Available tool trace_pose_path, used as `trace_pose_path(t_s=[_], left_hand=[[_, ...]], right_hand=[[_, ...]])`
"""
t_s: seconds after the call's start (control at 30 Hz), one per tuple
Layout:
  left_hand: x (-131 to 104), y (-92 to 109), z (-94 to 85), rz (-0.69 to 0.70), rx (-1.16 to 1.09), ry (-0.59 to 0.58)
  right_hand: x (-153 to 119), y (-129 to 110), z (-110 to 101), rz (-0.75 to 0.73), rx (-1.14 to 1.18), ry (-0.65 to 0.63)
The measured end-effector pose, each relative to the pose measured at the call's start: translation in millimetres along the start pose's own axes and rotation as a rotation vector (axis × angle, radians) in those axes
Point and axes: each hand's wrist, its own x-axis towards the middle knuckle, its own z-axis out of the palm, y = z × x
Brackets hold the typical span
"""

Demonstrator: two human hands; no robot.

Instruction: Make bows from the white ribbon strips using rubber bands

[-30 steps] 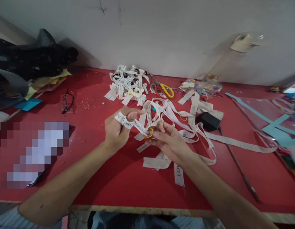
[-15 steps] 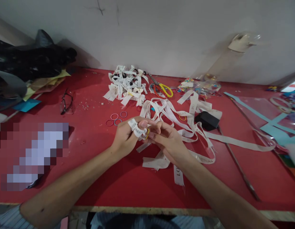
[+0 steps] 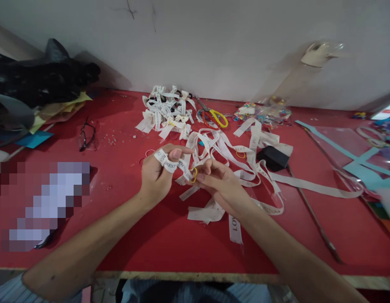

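Note:
White printed ribbon (image 3: 170, 164) loops over the thumb of my left hand (image 3: 157, 181), which is closed on it with the index finger pointing right. From there the ribbon runs to a small yellow elastic band (image 3: 195, 175). My right hand (image 3: 223, 185) pinches that band and the ribbon at it between thumb and fingers. Ribbon tails hang below, one lettered end (image 3: 235, 229) showing under the right wrist. Behind the hands lies a loose heap of the same ribbon (image 3: 218, 145).
A pile of tied ribbon pieces (image 3: 168, 109) lies at the back beside scissors (image 3: 213, 115) with red and yellow handles. Eyeglasses (image 3: 87, 134) rest to the left. On the right are a black block (image 3: 273, 158), a thin rod (image 3: 317, 227) and light-blue strips (image 3: 362, 164).
My left hand has moved left, away from the right hand, drawing out more ribbon between them. The right hand stays nearly in place at the yellow band.

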Motion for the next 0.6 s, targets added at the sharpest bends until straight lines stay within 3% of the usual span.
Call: trace_pose_path(t_s=[0.17,0.6], left_hand=[[3.3,-6.5,-2.2,-0.007,0.009,0.054],[2.1,-0.7,-2.6,0.193,0.052,-0.095]], right_hand=[[-1.0,-0.1,2.7,0.025,0.039,-0.008],[-2.3,-2.0,5.9,0.046,0.04,0.007]])
